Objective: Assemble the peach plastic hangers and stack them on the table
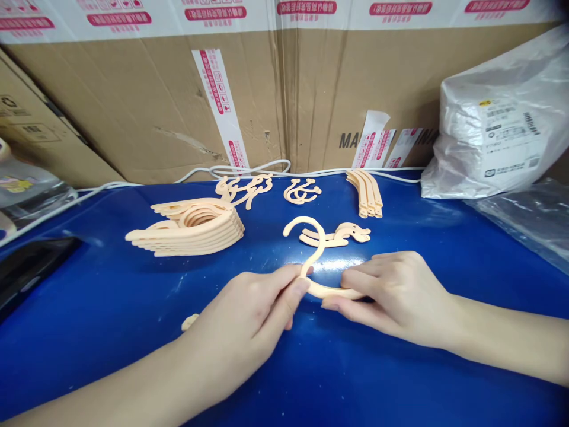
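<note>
Peach hanger (315,249) is pinched by both hands just above the blue table (400,379): the left hand (249,317) closes thumb and fingertips below the hook, and the right hand (395,296) clamps the curved arm. Just beyond lie loose clips (338,236), farther left a stack of hangers (195,228), and behind them cardboard boxes (155,107)

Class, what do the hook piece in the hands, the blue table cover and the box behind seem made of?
The hook piece: likely moulded plastic, matte uniform peach. The table cover: probably plastic sheet, glossy glare. The box: creased brown cardboard.
</note>
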The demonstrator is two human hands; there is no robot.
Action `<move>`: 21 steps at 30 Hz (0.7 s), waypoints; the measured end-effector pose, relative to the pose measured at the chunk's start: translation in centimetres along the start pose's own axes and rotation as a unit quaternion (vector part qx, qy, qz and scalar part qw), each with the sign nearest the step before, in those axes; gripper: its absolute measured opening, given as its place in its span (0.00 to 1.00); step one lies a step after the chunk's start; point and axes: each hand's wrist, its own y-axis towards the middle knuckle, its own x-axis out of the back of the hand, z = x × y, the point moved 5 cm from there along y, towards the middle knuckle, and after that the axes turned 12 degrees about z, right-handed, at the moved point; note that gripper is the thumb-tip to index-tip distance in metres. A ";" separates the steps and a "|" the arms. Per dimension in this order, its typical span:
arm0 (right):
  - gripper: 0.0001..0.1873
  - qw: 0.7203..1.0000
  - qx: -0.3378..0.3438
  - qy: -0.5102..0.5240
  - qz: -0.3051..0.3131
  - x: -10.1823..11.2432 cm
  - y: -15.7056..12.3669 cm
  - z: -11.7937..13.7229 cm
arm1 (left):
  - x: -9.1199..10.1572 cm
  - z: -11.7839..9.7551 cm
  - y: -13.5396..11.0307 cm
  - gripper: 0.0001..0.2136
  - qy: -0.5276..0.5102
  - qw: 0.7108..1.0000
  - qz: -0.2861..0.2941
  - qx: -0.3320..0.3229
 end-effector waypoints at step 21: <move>0.05 0.985 0.079 -0.057 -0.142 2.9 -1.4 2.0 | 0.9 -1.9 0.2 0.17 0.201 0.972 -0.107 -0.054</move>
